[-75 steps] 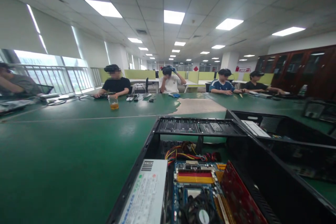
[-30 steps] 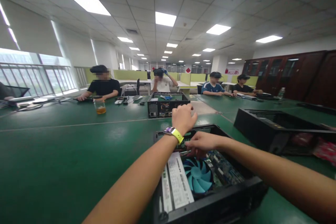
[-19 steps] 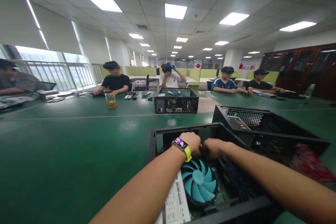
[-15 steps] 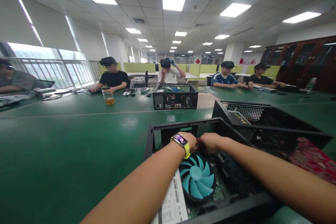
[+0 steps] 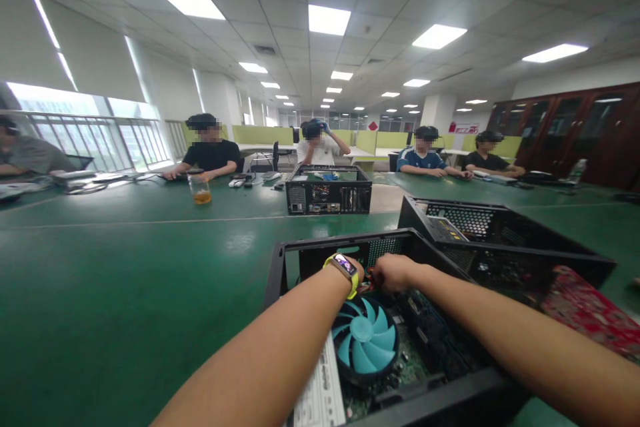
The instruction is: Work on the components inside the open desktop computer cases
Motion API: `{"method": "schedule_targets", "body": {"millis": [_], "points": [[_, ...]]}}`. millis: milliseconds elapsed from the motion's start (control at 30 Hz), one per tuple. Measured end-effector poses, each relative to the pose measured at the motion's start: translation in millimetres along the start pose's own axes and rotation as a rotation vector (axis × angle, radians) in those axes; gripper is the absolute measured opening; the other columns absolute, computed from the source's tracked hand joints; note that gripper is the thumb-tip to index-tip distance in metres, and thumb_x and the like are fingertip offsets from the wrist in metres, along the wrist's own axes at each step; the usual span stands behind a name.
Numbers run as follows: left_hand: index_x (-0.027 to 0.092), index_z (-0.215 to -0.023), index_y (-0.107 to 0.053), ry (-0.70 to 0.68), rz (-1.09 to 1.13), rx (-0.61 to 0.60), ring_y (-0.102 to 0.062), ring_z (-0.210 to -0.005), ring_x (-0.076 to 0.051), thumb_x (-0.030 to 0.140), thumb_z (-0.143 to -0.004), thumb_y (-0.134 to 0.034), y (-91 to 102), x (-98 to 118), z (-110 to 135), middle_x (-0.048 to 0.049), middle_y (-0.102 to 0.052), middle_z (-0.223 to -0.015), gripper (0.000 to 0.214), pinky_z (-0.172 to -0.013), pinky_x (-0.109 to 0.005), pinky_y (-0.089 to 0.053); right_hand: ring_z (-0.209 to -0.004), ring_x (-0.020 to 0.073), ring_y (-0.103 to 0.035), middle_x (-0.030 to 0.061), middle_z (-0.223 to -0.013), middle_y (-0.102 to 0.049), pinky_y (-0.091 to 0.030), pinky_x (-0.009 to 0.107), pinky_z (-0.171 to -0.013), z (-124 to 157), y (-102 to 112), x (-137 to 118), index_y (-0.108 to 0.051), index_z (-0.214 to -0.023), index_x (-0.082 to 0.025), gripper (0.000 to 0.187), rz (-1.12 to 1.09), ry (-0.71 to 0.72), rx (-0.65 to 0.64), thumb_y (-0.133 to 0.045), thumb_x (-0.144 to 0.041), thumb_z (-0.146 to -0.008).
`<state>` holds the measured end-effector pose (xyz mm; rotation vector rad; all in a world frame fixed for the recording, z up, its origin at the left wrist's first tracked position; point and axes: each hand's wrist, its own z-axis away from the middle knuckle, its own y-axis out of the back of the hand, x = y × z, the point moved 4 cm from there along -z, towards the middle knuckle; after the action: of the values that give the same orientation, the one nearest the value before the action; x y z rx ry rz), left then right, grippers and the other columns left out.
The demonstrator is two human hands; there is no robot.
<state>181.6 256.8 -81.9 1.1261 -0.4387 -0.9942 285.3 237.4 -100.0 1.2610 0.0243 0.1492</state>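
An open black computer case (image 5: 274, 273) lies before me, with a turquoise cooling fan (image 5: 362, 329) over a green circuit board (image 5: 419, 363). My right hand (image 5: 395, 272) reaches into the far part of the case, its fingers curled closed at a bundle of red and orange cables (image 5: 369, 278). Left of it, my left hand (image 5: 358, 271) is down in the case near the same cables. Its fingers are hidden behind the wrist, which wears a watch with a yellow strap (image 5: 354, 288). A white-labelled metal box (image 5: 323, 387) sits left of the fan.
A second open case (image 5: 525, 260) stands to the right, with a red circuit board (image 5: 593, 310) beside it. Farther off on the green table (image 5: 125, 280) are another case (image 5: 329, 197) and a cup of amber liquid (image 5: 201, 190). Several people sit at the far side.
The view has tilted up and shifted slightly. My left hand has sunk a little deeper into the case, and a small gap with cables now shows between the hands.
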Motion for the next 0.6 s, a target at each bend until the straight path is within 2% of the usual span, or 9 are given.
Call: {"method": "schedule_targets", "body": {"millis": [67,133,300,600], "points": [[0.016,-0.097,-0.070,-0.010,-0.027,-0.040,-0.065,-0.089,-0.029,0.017,-0.058,-0.074,-2.9,0.0,-6.7,-0.0152,-0.070,-0.095,0.039,-0.080,-0.039,-0.052,-0.071,0.0166,-0.061,-0.0001,-0.076,-0.068,-0.039,0.022,-0.054,-2.5,-2.2,2.2,-0.072,-0.083,-0.027,0.027,-0.033,-0.006,-0.032,-0.062,-0.024,-0.058],[0.016,-0.099,-0.070,-0.019,-0.046,-0.011,-0.064,-0.090,-0.030,0.017,-0.059,-0.073,-4.5,0.6,-11.0,-0.0157,-0.069,-0.098,0.040,-0.080,-0.041,-0.052,-0.071,0.0157,-0.061,-0.0012,-0.076,-0.068,-0.040,0.022,-0.055,-5.1,-3.9,5.0,-0.072,-0.082,-0.027,0.026,-0.060,-0.008,-0.039,-0.063,-0.026,-0.058],[0.016,-0.102,-0.069,-0.027,-0.047,0.038,-0.064,-0.092,-0.030,0.022,-0.072,-0.062,-8.6,1.5,-11.4,-0.0165,-0.069,-0.097,0.031,-0.082,-0.046,-0.050,-0.073,0.0150,-0.060,-0.0020,-0.077,-0.068,-0.040,0.021,-0.057,-9.4,-6.1,9.7,-0.071,-0.081,-0.026,0.023,-0.081,-0.011,-0.003,-0.064,-0.029,-0.059],[0.014,-0.103,-0.068,-0.053,-0.079,-0.014,-0.064,-0.089,-0.030,0.021,-0.065,-0.069,-6.6,1.9,-9.1,-0.0153,-0.069,-0.100,0.039,-0.075,-0.042,-0.054,-0.070,0.0141,-0.059,-0.0020,-0.074,-0.066,-0.037,0.021,-0.055,-8.4,-6.4,6.1,-0.070,-0.079,-0.024,0.023,-0.089,-0.045,-0.056,-0.065,-0.025,-0.057]]}}
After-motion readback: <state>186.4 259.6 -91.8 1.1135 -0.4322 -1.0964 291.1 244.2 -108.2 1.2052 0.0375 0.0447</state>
